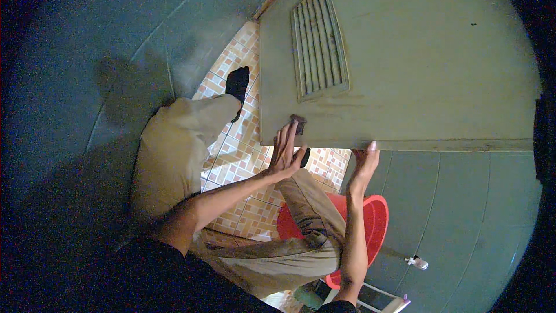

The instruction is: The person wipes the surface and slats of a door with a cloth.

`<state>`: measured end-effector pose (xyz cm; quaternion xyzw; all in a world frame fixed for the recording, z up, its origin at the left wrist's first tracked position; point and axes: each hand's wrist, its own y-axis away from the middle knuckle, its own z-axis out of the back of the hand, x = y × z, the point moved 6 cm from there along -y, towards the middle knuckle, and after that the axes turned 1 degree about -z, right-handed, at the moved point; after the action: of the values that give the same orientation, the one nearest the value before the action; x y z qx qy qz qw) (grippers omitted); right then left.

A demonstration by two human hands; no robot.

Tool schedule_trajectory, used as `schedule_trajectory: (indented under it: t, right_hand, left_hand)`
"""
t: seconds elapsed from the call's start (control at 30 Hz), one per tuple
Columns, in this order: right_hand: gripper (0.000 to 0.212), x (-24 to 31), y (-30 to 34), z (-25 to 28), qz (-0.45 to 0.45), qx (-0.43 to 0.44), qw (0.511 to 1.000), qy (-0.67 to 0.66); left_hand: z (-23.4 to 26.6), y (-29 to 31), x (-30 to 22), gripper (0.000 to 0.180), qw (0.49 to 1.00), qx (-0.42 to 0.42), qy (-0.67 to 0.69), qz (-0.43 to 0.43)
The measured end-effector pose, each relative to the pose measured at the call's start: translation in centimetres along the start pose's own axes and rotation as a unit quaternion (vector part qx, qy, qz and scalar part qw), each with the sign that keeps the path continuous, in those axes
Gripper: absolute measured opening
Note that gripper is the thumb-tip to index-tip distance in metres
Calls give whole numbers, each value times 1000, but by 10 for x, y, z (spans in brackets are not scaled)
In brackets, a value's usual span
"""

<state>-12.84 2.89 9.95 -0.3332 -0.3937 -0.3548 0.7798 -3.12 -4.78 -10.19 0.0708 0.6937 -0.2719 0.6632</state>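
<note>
A grey-green door (417, 69) stands in front of me, its free edge running across just above my hands. My left hand (285, 152) reaches to the door's lower corner, fingers stretched out and touching its face beside a small dark square patch (297, 124). Farther right, my right hand (365, 165) grips the door's edge, with one digit's tip on the near side and the other fingers mostly hidden. Left of the patch and farther off, a slatted vent (319, 40) is set into the door.
Below the door lies a floor of small orange and white tiles (231, 156). My bent legs (174, 145) straddle it, one foot in a black sock (237, 84). A red plastic basin (377, 226) stands by my right leg. Green walls (440, 208) close in both sides; a white tap-like fitting (417, 262) juts out.
</note>
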Motion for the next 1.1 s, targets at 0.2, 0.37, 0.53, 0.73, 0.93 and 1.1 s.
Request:
schedule_trajectory:
  t: [0.2,0.37,0.53,0.73,0.93,1.1]
  right_hand:
    - [64,0,5,0,-23,45,998,29]
    - [78,2,6,-1,-41,61,997,35]
    - [77,2,6,-4,-49,50,997,30]
    - [49,7,4,-1,-20,0,999,33]
    - [49,-3,3,4,-15,-32,998,50]
    - [77,-6,2,3,-58,66,996,32]
  left_hand:
    - [2,-2,3,69,999,-25,-24,-8]
    - [3,-4,-1,67,999,-35,-26,-12]
    - [5,-3,5,65,999,-41,-9,4]
    - [2,-5,3,65,999,-14,-30,-22]
    - [3,-4,0,68,999,-19,40,17]
    - [5,-15,-6,71,1000,-14,-20,-5]
